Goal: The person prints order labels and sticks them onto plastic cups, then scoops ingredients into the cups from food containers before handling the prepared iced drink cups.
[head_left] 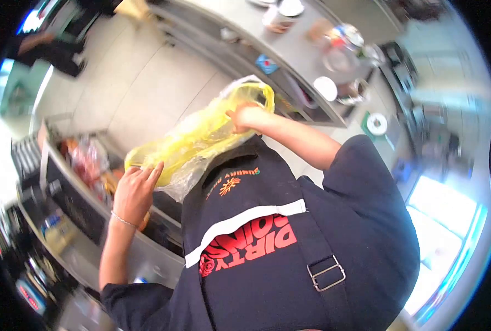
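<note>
A thin yellow plastic bag (198, 132), with clear plastic film (184, 179) along its lower edge, is stretched between my two hands in front of my dark apron. At its left end, my left hand (136, 190) pinches the edge, with one finger lying along the plastic. Near the other end, my right hand (245, 117) grips the bag, and the plastic bunches and loops around it. Its fingertips are partly hidden by blur and folds. Nothing inside the bag can be made out.
A steel counter (306, 60) at the upper right carries cups, containers and a white round lid (325, 88). To the left stands a metal unit (80, 193) holding bagged goods (88, 157). Another person in dark clothes (52, 52) is at the upper left, beyond the tiled floor (129, 77).
</note>
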Demonstrator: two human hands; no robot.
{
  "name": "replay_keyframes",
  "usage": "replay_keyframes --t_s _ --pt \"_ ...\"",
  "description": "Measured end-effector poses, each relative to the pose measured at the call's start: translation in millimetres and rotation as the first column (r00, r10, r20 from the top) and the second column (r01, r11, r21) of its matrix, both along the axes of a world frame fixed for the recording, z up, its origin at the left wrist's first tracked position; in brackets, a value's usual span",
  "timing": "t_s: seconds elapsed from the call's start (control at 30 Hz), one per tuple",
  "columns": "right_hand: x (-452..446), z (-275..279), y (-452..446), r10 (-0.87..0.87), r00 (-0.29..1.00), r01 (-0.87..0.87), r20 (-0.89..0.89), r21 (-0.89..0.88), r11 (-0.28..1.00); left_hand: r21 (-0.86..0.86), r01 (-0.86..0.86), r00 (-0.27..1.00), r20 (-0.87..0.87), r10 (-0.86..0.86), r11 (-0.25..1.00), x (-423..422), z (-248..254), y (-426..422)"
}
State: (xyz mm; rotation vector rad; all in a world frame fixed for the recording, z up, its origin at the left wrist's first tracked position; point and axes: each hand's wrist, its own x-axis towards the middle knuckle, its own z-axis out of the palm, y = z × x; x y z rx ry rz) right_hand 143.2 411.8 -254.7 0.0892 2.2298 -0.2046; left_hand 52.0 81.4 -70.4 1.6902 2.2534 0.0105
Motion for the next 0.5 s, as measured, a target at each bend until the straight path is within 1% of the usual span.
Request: replay_keyframes --t_s 0.03,0.07,0.1,0.13,0.17,0.2,0.23,0.27,0.3,0.37,0.4,0.43,0.47,0.5 --pt "26 -17 16 -0.082 0.996 0.082 0.043 0.004 0.997 0.046 0.003 0.999 0.051 -0.005 0.999 -4 -11 16" --pt "63 -30 31 -0.174 0.985 0.174 -0.004 0.023 0.985 0.134 0.114 0.993 0.027 -0.118 0.984 -6 -24 35" --pt "94 -45 42 -0.276 0.959 0.276 0.068 0.013 0.961 0.075 0.215 0.975 0.044 -0.218 0.974 -7 -31 55" --pt "132 -64 49 -0.316 0.947 0.316 0.059 0.022 0.949 0.015 0.313 0.947 0.062 -0.314 0.949 -1 -39 77" --pt "158 -78 57 -0.404 0.904 0.398 0.135 0.074 0.914 0.125 0.436 0.893 0.059 -0.445 0.891 7 -53 101" --pt "194 -65 55 -0.567 0.820 0.561 0.072 0.095 0.823 0.240 0.541 0.820 0.061 -0.569 0.806 13 -57 120" --pt "239 -53 47 -0.704 0.710 0.699 0.022 0.102 0.708 0.379 0.588 0.765 0.027 -0.643 0.715 29 -58 142" --pt "269 -46 49 -0.798 0.602 0.791 0.008 0.131 0.598 0.501 0.622 0.708 -0.034 -0.705 0.602 44 -63 170" --pt "296 -39 52 -0.872 0.489 0.862 -0.011 0.155 0.482 0.497 0.656 0.677 -0.054 -0.734 0.569 59 -67 189" --pt "359 -38 45 -0.950 0.277 0.952 -0.147 0.179 0.250 0.695 0.539 0.720 -0.087 -0.689 0.476 90 -69 221" --pt "381 -31 42 -0.969 0.189 0.971 -0.157 0.180 0.160 0.679 0.588 0.674 -0.111 -0.730 0.440 105 -70 240" --pt "403 -23 37 -0.983 0.097 0.982 -0.154 0.178 0.069 0.671 0.510 0.731 -0.009 -0.682 0.538 125 -73 261" --pt "426 -28 35 -0.988 0.038 0.988 -0.147 0.156 0.015 0.650 0.418 0.783 0.096 -0.615 0.635 145 -75 279" --pt "449 -37 40 -0.996 -0.046 0.986 -0.078 0.154 -0.058 0.575 0.420 0.759 0.201 -0.619 0.702 163 -80 299"
